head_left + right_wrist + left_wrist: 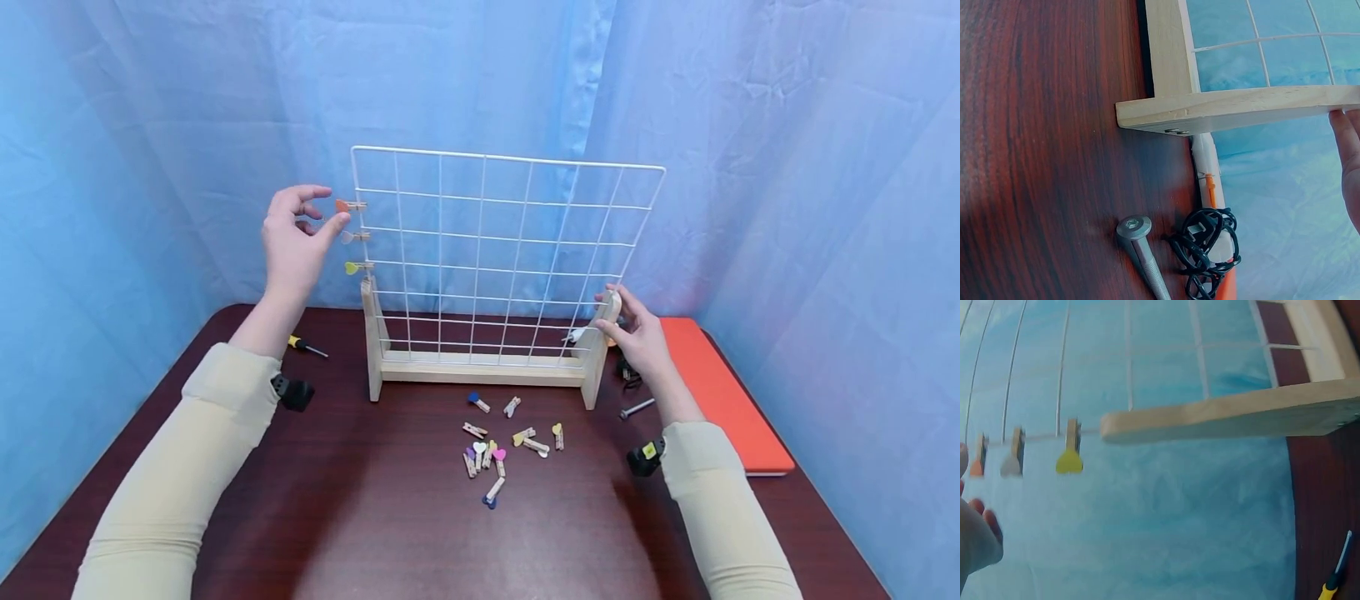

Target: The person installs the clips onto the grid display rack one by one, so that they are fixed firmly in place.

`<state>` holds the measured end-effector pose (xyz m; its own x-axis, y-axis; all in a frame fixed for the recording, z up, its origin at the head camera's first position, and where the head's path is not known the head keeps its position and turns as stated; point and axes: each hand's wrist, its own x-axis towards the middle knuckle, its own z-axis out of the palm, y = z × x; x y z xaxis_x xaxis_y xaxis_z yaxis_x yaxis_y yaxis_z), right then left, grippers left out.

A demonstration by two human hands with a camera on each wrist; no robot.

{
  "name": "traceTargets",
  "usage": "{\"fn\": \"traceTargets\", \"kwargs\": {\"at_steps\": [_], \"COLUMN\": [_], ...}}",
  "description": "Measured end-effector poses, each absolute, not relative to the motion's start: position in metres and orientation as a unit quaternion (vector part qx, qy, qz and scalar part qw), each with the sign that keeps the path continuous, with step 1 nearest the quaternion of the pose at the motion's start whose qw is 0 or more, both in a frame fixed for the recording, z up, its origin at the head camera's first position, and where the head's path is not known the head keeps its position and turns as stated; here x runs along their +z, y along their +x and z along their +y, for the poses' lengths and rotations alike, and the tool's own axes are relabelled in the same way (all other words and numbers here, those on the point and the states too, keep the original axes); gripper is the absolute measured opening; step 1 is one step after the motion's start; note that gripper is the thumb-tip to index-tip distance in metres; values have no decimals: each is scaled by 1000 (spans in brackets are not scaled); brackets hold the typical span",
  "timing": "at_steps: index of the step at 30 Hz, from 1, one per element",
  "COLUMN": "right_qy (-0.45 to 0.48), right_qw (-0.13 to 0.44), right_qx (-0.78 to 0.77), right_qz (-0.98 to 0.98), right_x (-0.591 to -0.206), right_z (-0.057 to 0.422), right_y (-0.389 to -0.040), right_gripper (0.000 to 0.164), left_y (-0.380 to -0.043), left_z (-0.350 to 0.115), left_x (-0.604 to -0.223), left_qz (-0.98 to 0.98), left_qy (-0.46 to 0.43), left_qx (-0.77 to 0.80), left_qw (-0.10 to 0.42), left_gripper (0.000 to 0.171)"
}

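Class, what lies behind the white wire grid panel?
Through the panel show blue fabric curtain, the reddish-brown wooden table and a small white object. The pale wooden crossbar and right post cover whatever is behind them.

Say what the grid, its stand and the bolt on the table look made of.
Grid: probably metal wire, thin straight bars; even white finish, paint or plastic coating unclear.
Stand: wood, likely unpainted; pale, faint grain in the right wrist view.
Bolt: metal, likely steel; grey, dull sheen on its head.
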<state>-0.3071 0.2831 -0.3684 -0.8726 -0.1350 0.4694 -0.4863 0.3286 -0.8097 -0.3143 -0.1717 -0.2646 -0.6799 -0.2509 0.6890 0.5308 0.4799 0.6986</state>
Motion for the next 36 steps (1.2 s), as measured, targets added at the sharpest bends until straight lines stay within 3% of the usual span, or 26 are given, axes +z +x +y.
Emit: {"fn": "traceTargets", "kwargs": {"at_steps": [4,7,15,23,31,36], "right_qy": [194,199,205,201,197,199], "right_qw": [163,166,165,167,165,167], "right_qx": [546,549,558,550,541,539], "right_qz": [-799,-795,-787,-793,-801,-801], "right_x": [-368,-368,-367,-368,-370,-369], "right_z": [284,285,284,286,287,286], "right_y": [-307,-308,-310,-309,-309,-310], "right_gripper": [55,55,55,55,56,55], "left_y": [-299,-286,-263,-265,-279,-285], "left_z": [-157,-141,-101,-72,-50,-43], "left_x": [-277,-295,-367,-426,-446,-449], "left_qz": [-771,-784,-848,-864,-832,-823], "left_qy": [-139,-189,-280,-369,-485,-508], "left_qx": [-470,-451,-373,-323,-269,-248], "left_qw": [407,383,252,119,-17,-50], "left_gripper": [36,36,38,34,30,25]}}
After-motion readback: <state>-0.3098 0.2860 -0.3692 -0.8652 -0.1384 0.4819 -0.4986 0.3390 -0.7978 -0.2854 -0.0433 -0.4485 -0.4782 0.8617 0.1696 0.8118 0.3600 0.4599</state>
